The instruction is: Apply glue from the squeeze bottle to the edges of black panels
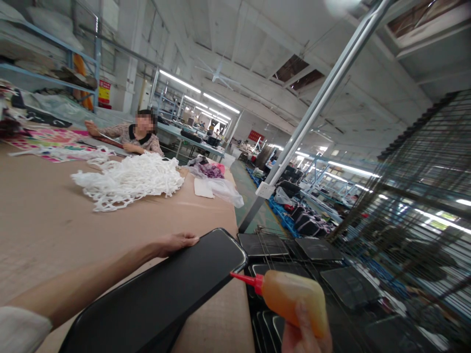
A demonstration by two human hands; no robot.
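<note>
left hand (176, 243): fingers laid flat on far edge of black panel (162, 294) | right hand (303, 336): clenched around orange glue bottle (294, 294), red nozzle at panel's rim beside left hand

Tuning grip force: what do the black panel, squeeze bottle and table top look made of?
The black panel: smooth semi-gloss sheet with raised rim, likely faux leather or plastic. The squeeze bottle: translucent soft-looking plastic, amber contents showing through, red nozzle. The table top: matte brown, probably cardboard or kraft paper.
</note>
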